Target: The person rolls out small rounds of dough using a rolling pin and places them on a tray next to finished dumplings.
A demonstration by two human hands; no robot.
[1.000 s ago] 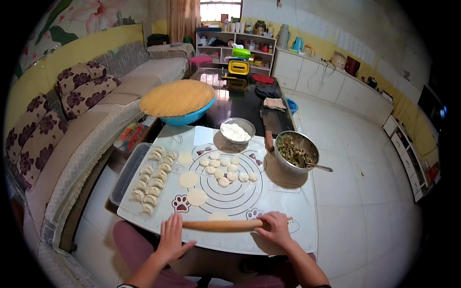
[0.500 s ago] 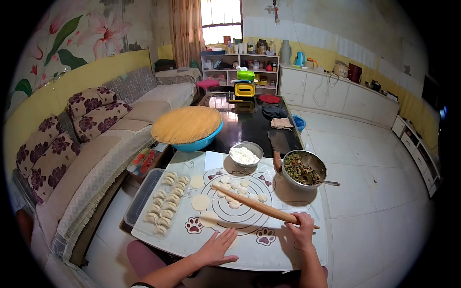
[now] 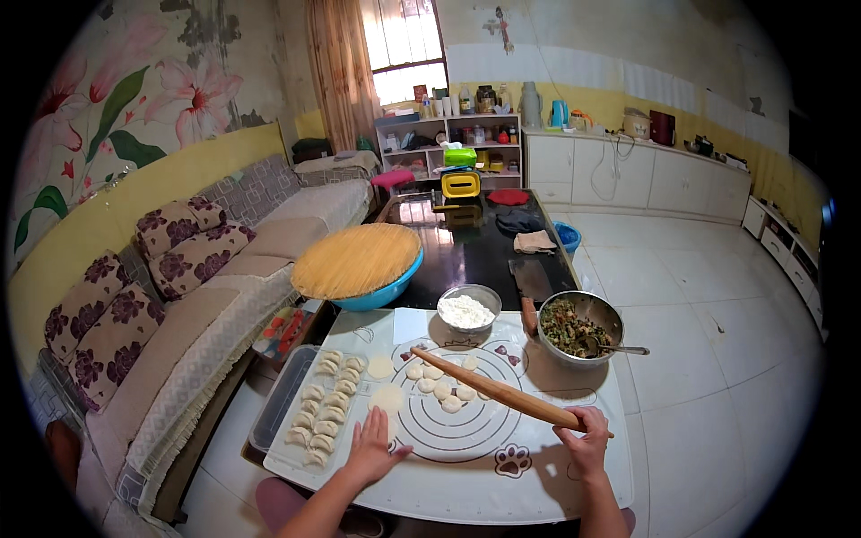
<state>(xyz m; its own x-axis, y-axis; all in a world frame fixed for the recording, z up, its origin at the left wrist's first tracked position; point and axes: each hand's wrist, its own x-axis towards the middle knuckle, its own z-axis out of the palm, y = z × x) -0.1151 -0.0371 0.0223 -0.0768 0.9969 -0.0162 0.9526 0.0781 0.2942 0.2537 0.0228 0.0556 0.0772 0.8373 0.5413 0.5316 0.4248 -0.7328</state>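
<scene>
My right hand (image 3: pixel 587 439) is closed around the thick end of a wooden rolling pin (image 3: pixel 502 393), which slants up to the left above the mat. My left hand (image 3: pixel 373 450) lies flat with fingers spread, partly covering a rolled dough wrapper whose edge shows by the fingertips. Two more round wrappers, one (image 3: pixel 387 399) just beyond the fingers and one (image 3: pixel 380 368) farther off, lie on the white printed mat (image 3: pixel 466 489). Several small flattened dough pieces (image 3: pixel 443 389) sit in the middle, some behind the pin. Left of my hand, folded dumplings (image 3: pixel 325 428) stand in rows on a clear tray.
A metal bowl of flour (image 3: pixel 465 311) stands at the mat's far edge. To its right are a cleaver (image 3: pixel 529 314) and a bowl of chopped filling (image 3: pixel 578 330) with a spoon. A round woven lid (image 3: pixel 357 260) covers a blue basin at the far left.
My left hand has moved left and away from me, onto the lowest wrapper. The rolling pin stays in my right hand. The whole view has shifted slightly.
</scene>
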